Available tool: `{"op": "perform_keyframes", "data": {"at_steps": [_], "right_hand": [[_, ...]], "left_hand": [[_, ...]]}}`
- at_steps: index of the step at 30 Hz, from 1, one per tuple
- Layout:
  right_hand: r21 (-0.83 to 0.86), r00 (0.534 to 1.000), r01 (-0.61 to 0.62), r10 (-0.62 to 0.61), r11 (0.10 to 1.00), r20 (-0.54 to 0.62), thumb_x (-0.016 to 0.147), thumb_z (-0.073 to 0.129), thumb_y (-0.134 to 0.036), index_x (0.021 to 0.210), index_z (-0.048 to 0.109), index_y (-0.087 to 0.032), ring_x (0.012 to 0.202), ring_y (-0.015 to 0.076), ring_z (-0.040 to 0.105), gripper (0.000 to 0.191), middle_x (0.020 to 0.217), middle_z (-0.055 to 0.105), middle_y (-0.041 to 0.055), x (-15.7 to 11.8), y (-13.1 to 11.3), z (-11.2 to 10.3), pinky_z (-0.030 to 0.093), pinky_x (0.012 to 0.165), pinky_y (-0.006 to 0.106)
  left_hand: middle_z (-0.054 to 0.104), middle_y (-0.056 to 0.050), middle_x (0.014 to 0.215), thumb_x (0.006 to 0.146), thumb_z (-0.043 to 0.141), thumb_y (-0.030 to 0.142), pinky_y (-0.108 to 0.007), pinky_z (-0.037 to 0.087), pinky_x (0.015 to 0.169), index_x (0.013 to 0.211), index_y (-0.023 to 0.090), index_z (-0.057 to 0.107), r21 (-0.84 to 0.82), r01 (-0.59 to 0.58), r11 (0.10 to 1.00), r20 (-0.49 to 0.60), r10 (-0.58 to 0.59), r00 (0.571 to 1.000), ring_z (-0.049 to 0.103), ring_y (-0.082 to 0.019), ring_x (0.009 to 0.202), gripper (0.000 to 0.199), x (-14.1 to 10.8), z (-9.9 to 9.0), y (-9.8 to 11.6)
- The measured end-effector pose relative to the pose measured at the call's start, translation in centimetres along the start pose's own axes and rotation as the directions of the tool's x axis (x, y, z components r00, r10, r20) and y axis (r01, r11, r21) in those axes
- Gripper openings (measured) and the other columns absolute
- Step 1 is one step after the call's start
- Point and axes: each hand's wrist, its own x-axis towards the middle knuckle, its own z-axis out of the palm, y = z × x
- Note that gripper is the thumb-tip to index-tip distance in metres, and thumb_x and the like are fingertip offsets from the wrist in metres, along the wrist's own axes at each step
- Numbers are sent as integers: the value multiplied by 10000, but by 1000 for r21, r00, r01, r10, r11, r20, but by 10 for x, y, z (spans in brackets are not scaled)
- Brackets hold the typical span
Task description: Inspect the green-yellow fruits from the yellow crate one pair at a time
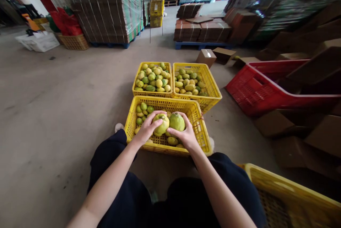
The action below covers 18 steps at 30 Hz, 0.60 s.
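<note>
My left hand (146, 128) is wrapped round a yellow-green papaya (161, 125), its thumb lying across the top. Beside it, my right hand (188, 135) grips a greener papaya (177, 121) from the right side. The two fruits are side by side, touching or nearly so, above the near yellow crate (204, 135). Inside that crate, small green papayas (144, 106) lie at the far left and a few yellowish ones (172, 140) sit below my right hand. My hands and the held fruits hide part of the crate's contents.
Behind stand two more yellow crates, the left one (135, 87) filled with fruit, the right one (213, 91) partly filled. A red crate (242, 96) and cardboard boxes (277, 123) are at right. Another yellow crate (293, 185) stands by my right leg. Wrapped pallet stacks (98, 7) line the back.
</note>
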Motion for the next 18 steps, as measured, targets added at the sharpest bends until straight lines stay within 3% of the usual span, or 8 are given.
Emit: {"op": "perform_keyframes", "data": {"at_steps": [6, 14, 18], "right_hand": [[-42, 1000, -12, 12, 999, -12, 482, 882, -329, 1003, 560, -248, 848, 198, 595, 618, 959, 626, 3, -1, -1, 4, 496, 786, 311], [-67, 998, -49, 47, 997, -40, 482, 875, -366, 976, 556, -240, 794, 194, 590, 601, 889, 624, -2, 0, 2, 11, 509, 751, 322], [-33, 996, -86, 85, 996, -36, 477, 875, -345, 970, 552, -240, 765, 182, 583, 599, 854, 624, -13, 0, 1, 15, 508, 729, 309]], "left_hand": [[661, -47, 1075, 797, 619, 353, -224, 465, 794, 965, 202, 675, -98, 39, 994, -141, -53, 989, 592, -204, 1021, 232, 5, 7, -9], [695, -48, 942, 777, 623, 342, -216, 461, 786, 862, 179, 699, -122, -16, 992, -313, -23, 950, 624, -186, 939, 198, 12, 7, -21], [702, -54, 871, 742, 641, 325, -220, 482, 754, 802, 157, 688, -263, 32, 964, -394, -138, 909, 648, -183, 890, 184, 17, 9, -23]]}}
